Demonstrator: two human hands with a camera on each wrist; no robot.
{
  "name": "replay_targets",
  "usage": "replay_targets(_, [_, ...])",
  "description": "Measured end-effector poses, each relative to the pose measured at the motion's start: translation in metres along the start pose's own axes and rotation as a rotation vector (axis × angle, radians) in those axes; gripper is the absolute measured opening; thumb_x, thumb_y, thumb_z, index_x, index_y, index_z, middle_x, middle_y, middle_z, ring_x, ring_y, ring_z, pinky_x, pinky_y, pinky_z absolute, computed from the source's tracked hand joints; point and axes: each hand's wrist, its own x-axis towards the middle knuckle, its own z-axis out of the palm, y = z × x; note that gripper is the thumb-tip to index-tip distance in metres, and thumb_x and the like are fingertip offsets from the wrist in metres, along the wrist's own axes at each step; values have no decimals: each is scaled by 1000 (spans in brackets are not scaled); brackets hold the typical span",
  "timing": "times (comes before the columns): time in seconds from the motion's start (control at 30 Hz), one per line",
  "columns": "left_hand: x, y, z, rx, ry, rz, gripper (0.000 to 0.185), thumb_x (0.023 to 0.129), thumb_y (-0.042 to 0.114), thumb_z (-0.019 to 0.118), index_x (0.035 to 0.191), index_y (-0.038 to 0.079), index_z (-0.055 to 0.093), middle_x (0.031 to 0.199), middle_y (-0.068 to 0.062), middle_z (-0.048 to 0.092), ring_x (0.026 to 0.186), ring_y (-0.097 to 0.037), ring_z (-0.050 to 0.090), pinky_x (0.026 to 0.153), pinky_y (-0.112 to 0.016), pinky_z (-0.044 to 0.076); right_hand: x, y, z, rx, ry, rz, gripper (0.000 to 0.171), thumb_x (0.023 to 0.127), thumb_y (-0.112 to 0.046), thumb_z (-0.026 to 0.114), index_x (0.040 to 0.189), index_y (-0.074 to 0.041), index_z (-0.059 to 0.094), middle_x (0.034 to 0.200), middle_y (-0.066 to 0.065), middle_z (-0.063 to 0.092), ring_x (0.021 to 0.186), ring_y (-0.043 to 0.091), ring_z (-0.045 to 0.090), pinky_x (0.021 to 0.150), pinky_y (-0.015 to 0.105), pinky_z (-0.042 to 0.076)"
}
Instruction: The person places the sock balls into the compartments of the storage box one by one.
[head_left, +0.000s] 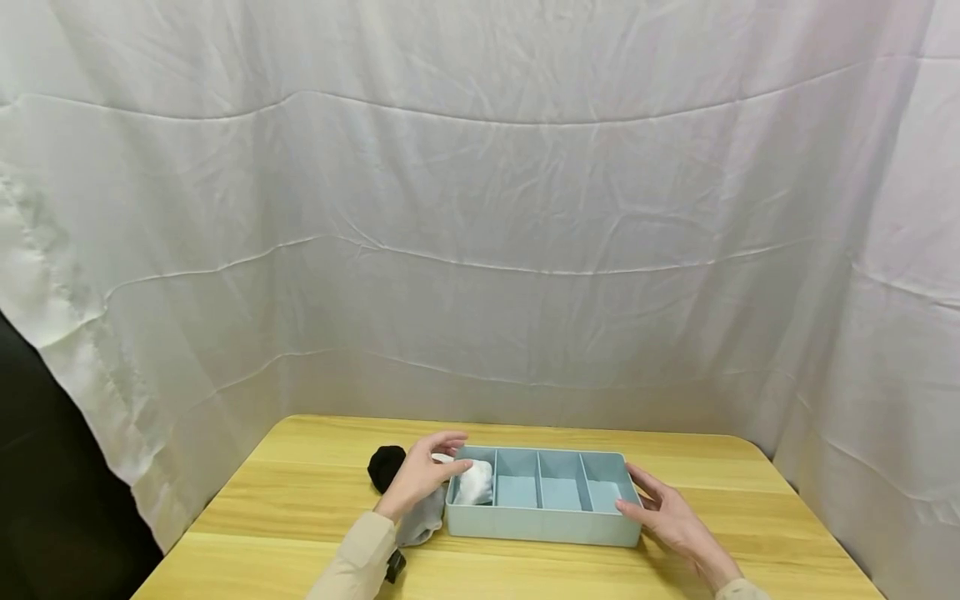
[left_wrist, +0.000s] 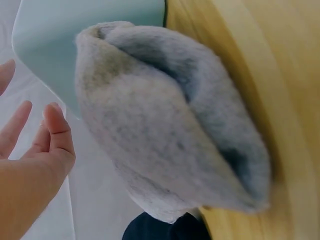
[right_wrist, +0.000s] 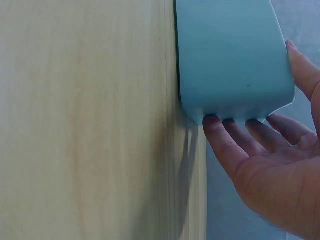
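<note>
On the light wooden table (head_left: 300,492) sits a pale blue plastic divided tray (head_left: 543,521). The right hand (head_left: 671,521) rests flat against its right end, fingers (right_wrist: 240,145) straight and touching the wall. The left hand (head_left: 420,479), fingers loosely spread, reaches over the leftmost compartment holding a white rolled sock (head_left: 475,483); a grey fuzzy sock (left_wrist: 165,125) and a black sock (head_left: 386,465) lie just beside the tray's left end.
</note>
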Motion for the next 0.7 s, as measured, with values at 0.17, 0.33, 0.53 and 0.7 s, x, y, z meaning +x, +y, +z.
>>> replay_targets(0.17, [-3, -2, -3, -16, 12, -6, 44, 88, 30, 75, 128, 18, 63, 126, -16, 64, 112, -33, 58, 89, -37, 50, 0, 0, 0, 5, 0, 5, 78, 93, -19, 69, 154, -1, 24, 160, 25, 17, 139, 48, 33, 105, 49, 44])
replay_targets(0.33, [-6, -4, -8, -52, 55, -28, 44, 85, 30, 77, 126, 18, 65, 124, -15, 65, 113, -28, 59, 91, -34, 50, 1, 0, 1, -4, -5, 0, 78, 93, -20, 69, 154, -2, 24, 160, 25, 17, 138, 48, 33, 104, 48, 45])
replay_targets(0.53, [-12, -10, -14, -52, 80, -39, 41, 86, 32, 75, 123, 18, 66, 119, -8, 68, 112, -23, 62, 92, -30, 50, 0, -1, 1, 0, -4, 6, 79, 93, -21, 69, 154, -2, 24, 160, 24, 16, 139, 48, 33, 105, 49, 45])
replay_targets(0.7, [-15, -15, -19, -45, 84, -38, 39, 88, 25, 74, 123, 11, 67, 116, -10, 70, 109, -25, 64, 90, -29, 51, -1, -1, 1, 9, -4, 7, 78, 93, -20, 69, 154, -2, 24, 160, 24, 16, 139, 48, 32, 105, 48, 45])
